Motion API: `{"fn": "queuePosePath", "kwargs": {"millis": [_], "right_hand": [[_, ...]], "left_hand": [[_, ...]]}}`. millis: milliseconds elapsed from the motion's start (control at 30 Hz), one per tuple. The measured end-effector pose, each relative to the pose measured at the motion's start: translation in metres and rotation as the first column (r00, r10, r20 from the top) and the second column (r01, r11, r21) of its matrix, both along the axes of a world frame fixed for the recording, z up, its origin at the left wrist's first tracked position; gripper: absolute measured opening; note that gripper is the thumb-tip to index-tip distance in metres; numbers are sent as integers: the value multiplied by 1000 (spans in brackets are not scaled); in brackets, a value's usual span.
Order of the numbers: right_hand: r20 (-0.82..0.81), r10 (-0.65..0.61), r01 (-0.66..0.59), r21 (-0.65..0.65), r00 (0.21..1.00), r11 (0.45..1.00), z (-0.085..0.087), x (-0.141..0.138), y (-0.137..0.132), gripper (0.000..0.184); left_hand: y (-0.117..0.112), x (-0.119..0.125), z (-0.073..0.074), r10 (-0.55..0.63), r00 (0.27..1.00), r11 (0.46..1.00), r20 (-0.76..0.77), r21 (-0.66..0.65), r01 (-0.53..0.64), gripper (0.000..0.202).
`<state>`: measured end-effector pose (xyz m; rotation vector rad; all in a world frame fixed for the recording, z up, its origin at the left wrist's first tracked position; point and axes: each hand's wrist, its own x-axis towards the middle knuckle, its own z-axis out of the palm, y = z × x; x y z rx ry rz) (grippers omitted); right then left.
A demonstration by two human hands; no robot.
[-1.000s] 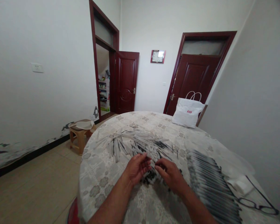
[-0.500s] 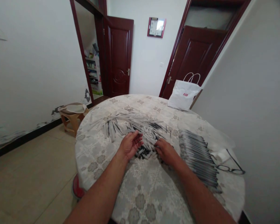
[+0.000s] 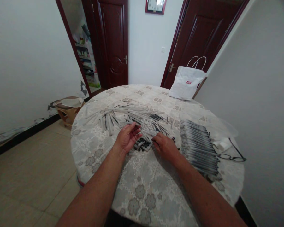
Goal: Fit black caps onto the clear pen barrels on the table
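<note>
A loose heap of clear pen barrels and thin black refills [image 3: 132, 116] lies in the middle of a round table with a flowered cloth [image 3: 142, 189]. My left hand [image 3: 127, 137] rests at the heap's near edge, palm turned up and inward, fingers slightly curled over a few pieces. My right hand [image 3: 165, 146] lies palm down just to the right, fingers bent onto small black caps [image 3: 144, 144] between the two hands. To the right, a neat row of assembled pens [image 3: 198, 145] lies side by side.
A white paper bag with handles [image 3: 186, 82] stands at the table's far edge. Glasses [image 3: 232, 156] and a white wad [image 3: 222, 145] lie at the right rim. A low stool [image 3: 67, 108] stands by the left wall. Dark red doors lie behind.
The camera has tipped downward, so more of the table and my forearms show. My hands have stayed at the heap's near edge, the left one turning its palm more upward.
</note>
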<state>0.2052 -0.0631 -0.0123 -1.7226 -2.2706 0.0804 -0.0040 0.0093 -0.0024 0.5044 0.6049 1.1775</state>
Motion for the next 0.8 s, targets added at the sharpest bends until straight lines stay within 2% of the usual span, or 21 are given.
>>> {"fn": "queuePosePath", "kwargs": {"millis": [133, 267, 433, 567, 633, 700, 733, 800], "right_hand": [[64, 17, -15, -32, 998, 999, 5, -17, -5, 26], [128, -4, 9, -35, 992, 999, 4, -32, 1, 29], [195, -66, 76, -47, 979, 996, -3, -45, 10, 24], [162, -94, 95, 4, 982, 995, -9, -46, 10, 22], [73, -98, 93, 68, 993, 993, -10, -42, 9, 20], [-106, -85, 101, 160, 991, 982, -8, -37, 8, 17], [-223, -73, 118, 196, 972, 974, -7, -34, 8, 16], [-466, -50, 160, 201, 883, 966, -4, -28, 7, 15]], "left_hand": [[0, 0, 0, -1, 1000, 1000, -1, 9, 2, 15], [-1, 0, 1, -10, 1000, 1000, -11, 15, 10, 16], [-2, 0, 2, -11, 1000, 1000, -23, 26, 12, 19], [-4, 1, 3, -12, 999, 1000, -44, 28, 13, 19], [-5, 2, 3, -15, 998, 999, -59, 35, 17, 20], [-6, 4, 3, -28, 996, 999, -81, 43, 31, 21], [-7, 5, 3, -39, 995, 998, -95, 44, 43, 21], [-8, 8, 3, -70, 990, 996, -122, 40, 76, 22]]}}
